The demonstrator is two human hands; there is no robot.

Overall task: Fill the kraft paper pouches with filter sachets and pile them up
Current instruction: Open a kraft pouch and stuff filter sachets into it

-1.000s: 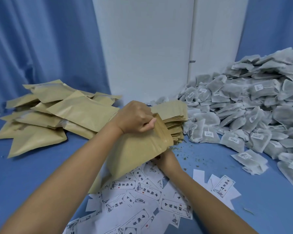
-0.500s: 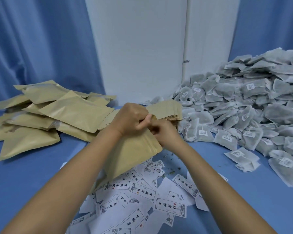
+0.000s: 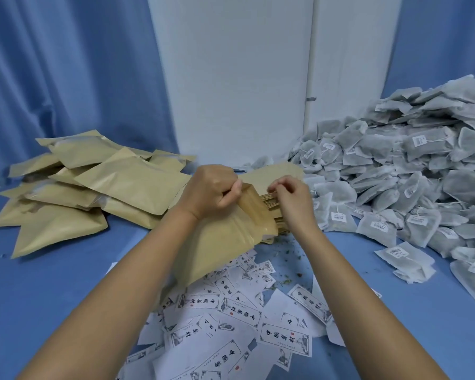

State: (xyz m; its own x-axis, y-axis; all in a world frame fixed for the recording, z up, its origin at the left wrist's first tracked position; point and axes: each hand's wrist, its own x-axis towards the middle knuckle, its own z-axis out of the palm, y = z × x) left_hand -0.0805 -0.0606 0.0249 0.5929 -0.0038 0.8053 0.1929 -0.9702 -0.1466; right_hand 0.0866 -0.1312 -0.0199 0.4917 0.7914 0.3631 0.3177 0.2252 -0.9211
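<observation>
left grip (image 3: 211,192) pinches the top edge of the kraft pouch (image 3: 225,242), which slopes down below it. right grip (image 3: 292,198) curls just beside the mouth, can't tell if it's holding anything. i'd pull the mouth wide before grabbing sachets (image 3: 409,174) heaped right of it.

The pouch (image 3: 231,237) in my left hand (image 3: 209,192) is matt brown kraft paper. Sachets (image 3: 395,174): grey fibrous mesh. Labels (image 3: 244,314): smooth white paper. Table cover (image 3: 66,283): matt blue cloth.

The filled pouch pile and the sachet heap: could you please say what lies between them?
Head view: a stack of empty pouches lies there, with the left hand gripping one pouch and the right hand beside it.
</observation>
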